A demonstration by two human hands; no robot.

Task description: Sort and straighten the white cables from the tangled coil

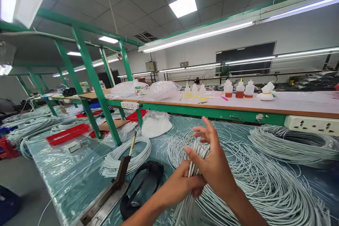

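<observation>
A factory hall with a tiled ceiling and strip lights holds long workbenches (79, 169) framed in green steel posts (92, 77); the near bench is covered in clear plastic sheeting, and its front edge runs diagonally down to the lower left, where bare grey floor lies open beyond it. Over the back of the bench runs a raised shelf (291, 104) with a green front rail and a white socket strip (312, 125) at its right end.

Most of the bench surface is taken by large loose coils of white cable (265, 183), spreading from the centre to the right edge, with another coil (291, 144) under the shelf and a smaller coil (127, 155) to the left. Further left, more cable lies heaped beside flat red trays (67, 134), whose contents cannot be made out. A clear bag of white material (156, 123) sits below the shelf rail. On the shelf stand squeeze bottles: three (194, 90) with yellowish liquid low in them, and three (239, 90) with orange-brown liquid at the bottom. Large clear plastic bags (161, 90) lie to their left.

Near the front edge lies a metal cutter bar (106, 197) with a raised handle, and just beside it a black band loop (143, 187).

The left hand (180, 187) is closed around a bundle of white cable ends (197, 159), gripping it from below. The right hand (212, 162) is half open, thumb and palm pressed against the bundle, fingers spread above it. The bundle stands nearly upright over the big coils.
</observation>
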